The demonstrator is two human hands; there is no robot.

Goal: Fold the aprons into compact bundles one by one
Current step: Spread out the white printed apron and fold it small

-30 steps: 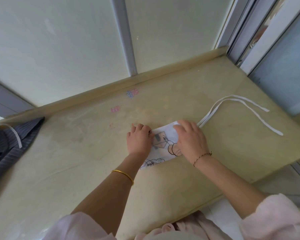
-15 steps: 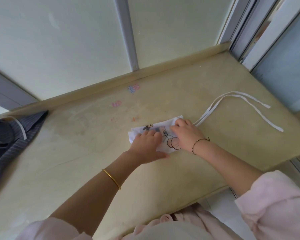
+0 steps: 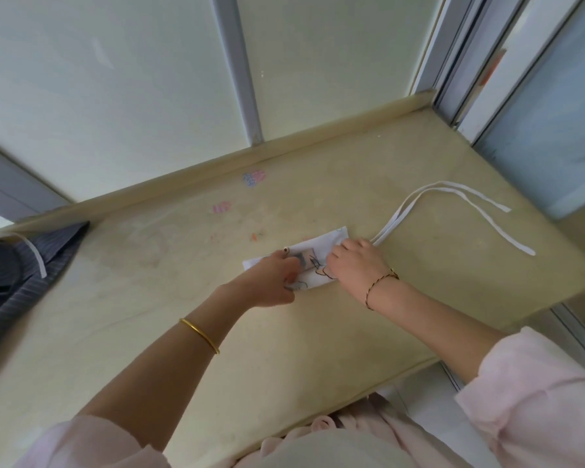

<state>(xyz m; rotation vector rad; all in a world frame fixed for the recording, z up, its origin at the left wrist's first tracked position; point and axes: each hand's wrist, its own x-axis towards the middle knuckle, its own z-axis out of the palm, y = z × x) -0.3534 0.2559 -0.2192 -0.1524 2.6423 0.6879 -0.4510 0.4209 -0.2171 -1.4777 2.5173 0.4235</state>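
A white apron (image 3: 330, 244) with a cartoon print lies folded into a small strip in the middle of the beige counter (image 3: 149, 325). My left hand (image 3: 271, 280) grips its near left part, fingers curled over the cloth. At the strip's right end my right hand (image 3: 355, 261) holds it with bent fingers. The apron's two white straps (image 3: 453, 194) trail out from under my right hand and loop away to the right across the counter. My hands hide much of the print.
A grey striped apron (image 3: 11, 282) with a white strap lies heaped at the counter's left edge. Small coloured stickers (image 3: 254, 179) mark the counter near the back ledge. Window frames stand behind and to the right. The counter's front edge runs close to my body.
My left hand slid from lying over the bundle toward its near left edge and curled round it. My right hand shifted slightly right to the strap end. More of the folded strip shows.
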